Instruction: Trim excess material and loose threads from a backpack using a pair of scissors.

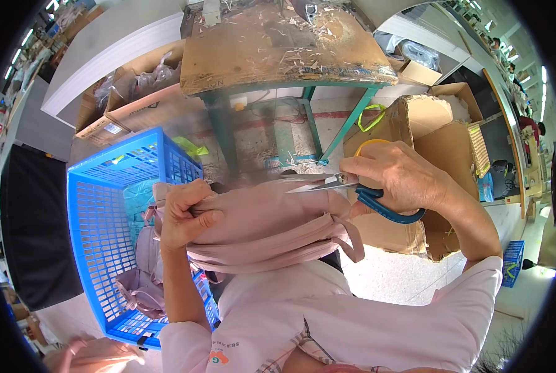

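Note:
A pale pink fabric bag point(262, 217) with zip seams and a loop strap lies across my lap. My left hand point(188, 211) is closed on its upper left edge, fingers bunching the cloth. In my right hand point(402, 177) is a pair of scissors point(377, 202), with one yellow-orange and one dark blue handle loop. Their blades are parted and point left over the bag's top right part. Whether the blades touch the cloth I cannot tell.
A blue plastic crate point(94, 248) with more pinkish bags stands at my left. Ahead is a worn wooden table point(278, 56) on green legs, strewn with scraps. Open cardboard boxes point(436, 143) stand at the right, and another carton point(144, 115) is behind the crate.

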### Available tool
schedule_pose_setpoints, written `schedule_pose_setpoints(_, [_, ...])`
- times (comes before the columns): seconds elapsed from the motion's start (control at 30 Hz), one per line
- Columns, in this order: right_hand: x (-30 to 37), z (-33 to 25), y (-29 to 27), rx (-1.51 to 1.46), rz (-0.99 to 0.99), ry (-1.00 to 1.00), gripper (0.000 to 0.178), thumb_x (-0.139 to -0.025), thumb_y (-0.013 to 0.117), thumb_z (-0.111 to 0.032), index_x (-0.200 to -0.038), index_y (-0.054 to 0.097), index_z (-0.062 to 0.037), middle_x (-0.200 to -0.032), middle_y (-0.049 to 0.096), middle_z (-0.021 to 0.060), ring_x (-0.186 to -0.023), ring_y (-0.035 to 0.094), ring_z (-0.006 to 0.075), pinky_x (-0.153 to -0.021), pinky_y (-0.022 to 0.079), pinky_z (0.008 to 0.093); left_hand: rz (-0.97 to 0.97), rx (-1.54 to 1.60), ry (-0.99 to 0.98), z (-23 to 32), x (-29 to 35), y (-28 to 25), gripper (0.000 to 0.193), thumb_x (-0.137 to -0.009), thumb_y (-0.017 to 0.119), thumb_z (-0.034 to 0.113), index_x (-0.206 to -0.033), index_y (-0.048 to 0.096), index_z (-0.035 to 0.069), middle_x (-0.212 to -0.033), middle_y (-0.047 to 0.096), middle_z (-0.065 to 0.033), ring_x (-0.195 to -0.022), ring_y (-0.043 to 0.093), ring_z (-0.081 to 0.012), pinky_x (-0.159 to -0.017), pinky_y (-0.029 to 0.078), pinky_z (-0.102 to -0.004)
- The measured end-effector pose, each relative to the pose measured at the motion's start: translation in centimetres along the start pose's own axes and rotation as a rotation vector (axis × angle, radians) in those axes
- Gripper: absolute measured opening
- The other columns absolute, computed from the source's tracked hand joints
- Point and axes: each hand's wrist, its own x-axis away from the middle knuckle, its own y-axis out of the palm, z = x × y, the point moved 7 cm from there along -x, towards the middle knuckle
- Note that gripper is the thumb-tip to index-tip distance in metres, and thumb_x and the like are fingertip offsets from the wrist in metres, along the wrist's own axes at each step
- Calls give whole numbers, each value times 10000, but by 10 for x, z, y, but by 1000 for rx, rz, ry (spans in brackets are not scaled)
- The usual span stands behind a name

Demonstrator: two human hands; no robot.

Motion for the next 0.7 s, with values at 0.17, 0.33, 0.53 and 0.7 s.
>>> schedule_pose_setpoints(0.17, [2, -1, 0, 46, 9, -29, 369, -609, 743, -218, -878, 543, -64, -663, 559, 108, -662, 580, 269, -612, 474, 362, 6, 19, 0, -1, 1, 1, 311, -595, 750, 205, -716, 569, -16, -576, 446, -13, -535, 357, -119, -493, 250, -258])
schedule_pose_setpoints(0.33, [4, -1, 3, 154, 26, -62, 383, -597, 738, -179, -898, 543, -45, -645, 551, 116, -617, 585, 252, -559, 482, 348, -12, 33, 10, 0, 1, 0, 297, -592, 753, 181, -724, 576, -17, -586, 456, -16, -539, 367, -115, -495, 254, -254])
schedule_pose_setpoints(0.53, [5, 0, 3, 224, 33, -72, 379, -622, 722, -209, -903, 540, -32, -639, 548, 120, -597, 582, 255, -553, 483, 344, -17, 46, -1, 1, -1, 3, 289, -595, 756, 173, -713, 574, -19, -581, 449, -15, -535, 364, -111, -489, 248, -251])
schedule_pose_setpoints(0.7, [1, -5, -2, 178, 69, -86, 378, -631, 714, -218, -907, 538, -32, -644, 547, 132, -593, 581, 265, -552, 480, 345, -17, 61, -39, -1, -2, 2, 301, -597, 758, 191, -699, 568, -18, -571, 439, -12, -527, 357, -107, -481, 240, -250])
